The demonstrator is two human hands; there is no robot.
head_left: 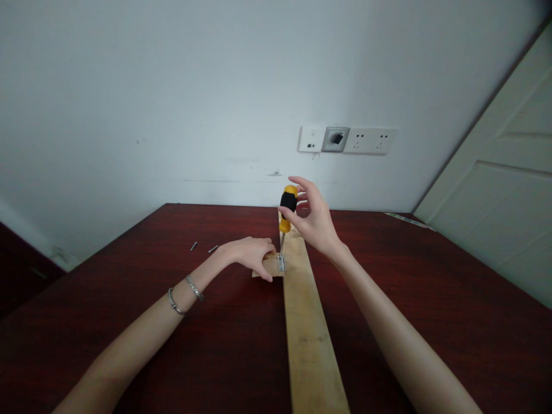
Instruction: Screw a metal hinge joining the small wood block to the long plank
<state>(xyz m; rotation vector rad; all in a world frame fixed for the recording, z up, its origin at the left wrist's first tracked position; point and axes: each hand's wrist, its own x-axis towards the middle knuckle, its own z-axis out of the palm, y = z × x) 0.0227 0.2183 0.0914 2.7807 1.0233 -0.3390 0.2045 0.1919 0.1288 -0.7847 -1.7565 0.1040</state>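
Observation:
My right hand (313,215) has its fingers around the handle of a yellow and black screwdriver (288,202), which stands nearly upright. The screwdriver's thin shaft points down to a small metal hinge or bracket (282,264) at the edge of a long wooden board (306,322). My left hand (254,254) grips a small wooden block (271,265) that lies against the board's left side, thumb on the near side and fingers on the far side. Whether the tip sits in a screw is too small to tell.
Two small metal screws or pins (194,246) lie on the dark red table (207,356) left of my left hand. The wall behind carries a row of sockets (366,141). A flat strip (409,221) lies at the table's back right, near a white door (504,167).

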